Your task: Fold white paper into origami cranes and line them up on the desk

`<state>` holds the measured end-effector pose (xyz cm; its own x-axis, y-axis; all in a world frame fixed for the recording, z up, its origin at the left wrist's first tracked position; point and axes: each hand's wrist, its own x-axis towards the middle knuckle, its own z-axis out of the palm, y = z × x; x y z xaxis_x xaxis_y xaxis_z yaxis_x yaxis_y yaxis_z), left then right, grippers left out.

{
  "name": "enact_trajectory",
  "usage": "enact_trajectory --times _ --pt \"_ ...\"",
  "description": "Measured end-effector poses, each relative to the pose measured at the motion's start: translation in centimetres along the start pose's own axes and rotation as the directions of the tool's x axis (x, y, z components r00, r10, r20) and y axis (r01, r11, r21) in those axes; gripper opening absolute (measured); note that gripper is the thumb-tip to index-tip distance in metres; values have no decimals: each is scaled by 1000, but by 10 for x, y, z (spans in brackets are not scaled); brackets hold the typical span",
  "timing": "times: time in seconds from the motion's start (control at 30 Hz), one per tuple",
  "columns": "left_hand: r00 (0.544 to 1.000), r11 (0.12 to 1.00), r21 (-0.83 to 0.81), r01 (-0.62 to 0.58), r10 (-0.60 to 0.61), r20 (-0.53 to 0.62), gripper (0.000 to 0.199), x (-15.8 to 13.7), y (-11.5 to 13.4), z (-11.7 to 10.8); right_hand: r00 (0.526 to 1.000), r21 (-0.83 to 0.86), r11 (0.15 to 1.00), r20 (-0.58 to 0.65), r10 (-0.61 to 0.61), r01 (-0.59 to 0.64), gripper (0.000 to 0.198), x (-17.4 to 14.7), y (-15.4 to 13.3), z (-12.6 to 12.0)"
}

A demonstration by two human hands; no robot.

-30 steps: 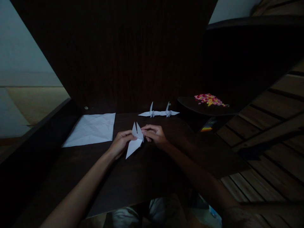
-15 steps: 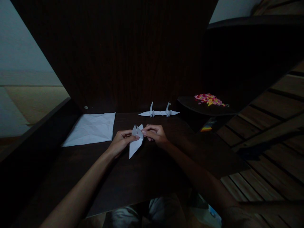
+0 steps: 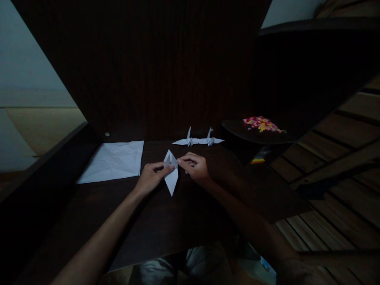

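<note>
A white folded paper piece (image 3: 171, 184), diamond-shaped with a slit down its upper half, is held above the dark desk. My left hand (image 3: 151, 176) pinches it from the left, the thumb lying across its middle. My right hand (image 3: 196, 167) grips its right edge between thumb and fingertips, the other fingers curled. Behind my hands, two white folded paper cranes (image 3: 198, 141) stand side by side near the back panel. To the left lies a creased white sheet of paper (image 3: 114, 161).
A heap of small pink, red and yellow pieces (image 3: 263, 124) lies on a rounded dark shelf (image 3: 237, 130) at the right. Below it is an object with a yellow edge (image 3: 257, 161). A dark side board (image 3: 44, 168) borders the desk (image 3: 166, 233) on the left.
The folded paper has turned so its lower point now aims straight down instead of down-left. Its two upper flaps stand closer together. My right hand has shifted slightly.
</note>
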<state>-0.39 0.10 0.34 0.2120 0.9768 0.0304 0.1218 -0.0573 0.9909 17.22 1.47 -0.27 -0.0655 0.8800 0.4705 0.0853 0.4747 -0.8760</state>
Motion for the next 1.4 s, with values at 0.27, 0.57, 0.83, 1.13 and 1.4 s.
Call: enact_trajectory --times 0.27,0.57,0.83,1.13,1.4 --pt "999 998 22 -51 50 20 42 2 -6 0 999 15 999 43 -31 30 19 -2 -2 0" --pt "993 996 -90 -22 32 113 40 0 0 0 999 33 999 28 35 -36 22 0 -3 -1" --pt "988 982 -161 95 -74 133 40 -1 -2 0 989 158 978 90 120 -133 28 3 -4 -5" --pt "944 982 -134 135 -86 319 31 -6 5 -3 941 241 943 302 152 -230 32 4 -6 -18" --pt "939 979 -161 123 -62 339 32 -6 8 -3 911 226 938 378 163 -262 33 5 -7 -20"
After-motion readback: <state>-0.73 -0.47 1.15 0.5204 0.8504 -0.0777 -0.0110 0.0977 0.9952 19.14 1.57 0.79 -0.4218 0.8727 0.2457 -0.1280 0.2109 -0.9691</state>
